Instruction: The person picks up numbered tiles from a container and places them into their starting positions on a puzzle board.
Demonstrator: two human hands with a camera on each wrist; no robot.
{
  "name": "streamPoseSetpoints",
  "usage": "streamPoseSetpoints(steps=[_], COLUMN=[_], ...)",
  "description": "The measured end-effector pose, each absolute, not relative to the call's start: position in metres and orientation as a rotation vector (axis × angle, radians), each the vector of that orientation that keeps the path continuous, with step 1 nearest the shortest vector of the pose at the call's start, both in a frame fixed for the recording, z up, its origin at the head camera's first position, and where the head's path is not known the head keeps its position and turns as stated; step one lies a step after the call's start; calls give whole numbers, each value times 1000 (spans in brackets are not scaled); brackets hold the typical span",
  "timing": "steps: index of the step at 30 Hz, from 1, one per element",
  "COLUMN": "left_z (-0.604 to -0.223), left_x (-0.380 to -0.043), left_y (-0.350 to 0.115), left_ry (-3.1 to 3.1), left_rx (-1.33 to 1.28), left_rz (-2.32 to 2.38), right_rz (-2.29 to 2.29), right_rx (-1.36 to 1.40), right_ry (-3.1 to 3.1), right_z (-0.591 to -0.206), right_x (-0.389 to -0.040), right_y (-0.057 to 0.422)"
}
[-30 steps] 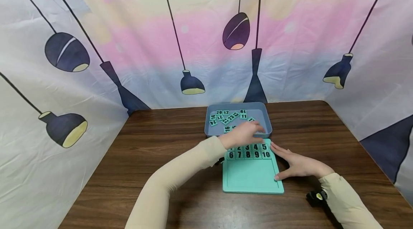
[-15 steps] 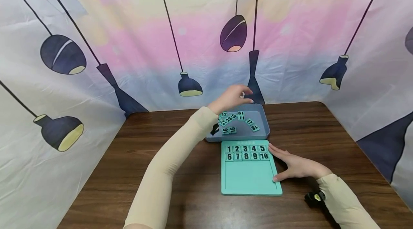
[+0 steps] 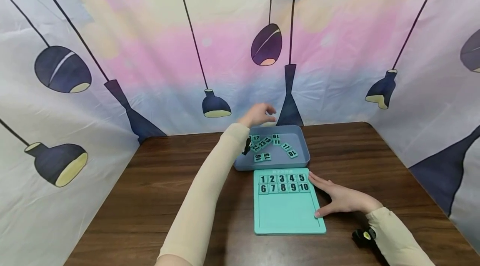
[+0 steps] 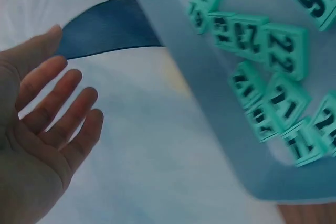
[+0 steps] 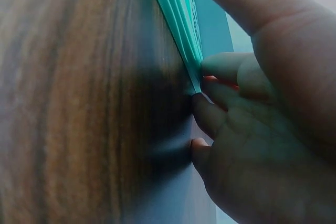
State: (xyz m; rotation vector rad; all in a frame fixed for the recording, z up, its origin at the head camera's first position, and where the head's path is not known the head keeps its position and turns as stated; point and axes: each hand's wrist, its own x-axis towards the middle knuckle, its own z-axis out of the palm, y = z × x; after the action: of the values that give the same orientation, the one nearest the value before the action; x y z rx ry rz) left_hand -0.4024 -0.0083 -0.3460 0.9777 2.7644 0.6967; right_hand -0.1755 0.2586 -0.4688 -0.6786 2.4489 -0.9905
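My left hand [image 3: 258, 114] hovers over the far rim of a blue-grey tray [image 3: 298, 139], with nothing in it. Its fingers are loosely bent in the left wrist view, beside the tray's edge and apart from the number tiles [image 4: 286, 51]. Several green tiles with black numbers lie scattered in the tray, 15, 16, 11 and 12 among them; my sleeve covers part of its left side. Nearer to me lies a mint-green board [image 3: 286, 216], its top two rows filled with tiles 1 to 10 and its lower part bare. My right hand [image 3: 345, 199] touches the board's right edge, fingers extended.
The tray stands at the back of the brown wooden table [image 3: 180, 199], directly behind the board. Behind the table hangs a cloth [image 3: 232, 49] printed with lamps. A black wrist camera [image 3: 363, 237] sits on my right wrist.
My left hand has moved from above the tray's near right side to its far rim, then a little leftward, uncovering tiles 17 and 18. The right hand stays at the board; the head view shifts slightly.
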Motion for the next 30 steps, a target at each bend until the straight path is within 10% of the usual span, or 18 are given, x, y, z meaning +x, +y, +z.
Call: streamPoseSetpoints(steps=[30], left_z=[-423], left_x=[-409], left_y=[4], left_ry=[2609], left_rx=[940], left_rz=[368], right_rz=[-980], right_rx=[-633], right_ry=[2459], right_z=[-470], right_x=[-178], right_y=[258])
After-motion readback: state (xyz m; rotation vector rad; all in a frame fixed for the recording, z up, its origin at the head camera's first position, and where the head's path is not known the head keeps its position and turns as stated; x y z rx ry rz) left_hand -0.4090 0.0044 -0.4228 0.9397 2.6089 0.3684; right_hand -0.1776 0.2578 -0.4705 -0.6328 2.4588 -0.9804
